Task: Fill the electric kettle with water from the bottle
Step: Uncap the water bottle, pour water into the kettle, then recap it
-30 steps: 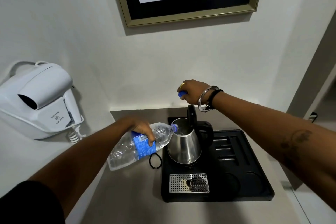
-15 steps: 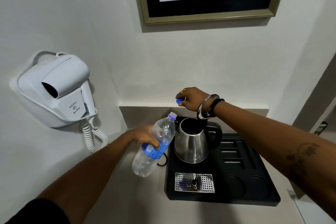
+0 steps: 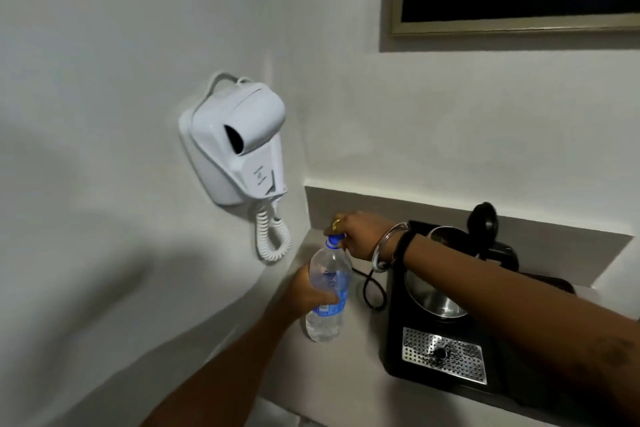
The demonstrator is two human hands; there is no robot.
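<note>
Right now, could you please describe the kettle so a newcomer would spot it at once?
Find the black tray on the counter's right side. The kettle stands on it, behind the perforated metal grille. It is the only shiny steel vessel there, its black lid flipped upright.

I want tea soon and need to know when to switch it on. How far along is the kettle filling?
Pouring looks finished: the bottle stands upright on the counter beside the kettle. In hand: the left hand grips the bottle while the right hand puts the blue cap on its neck. Left: the kettle's lid stands open. Its water level isn't visible.
</note>
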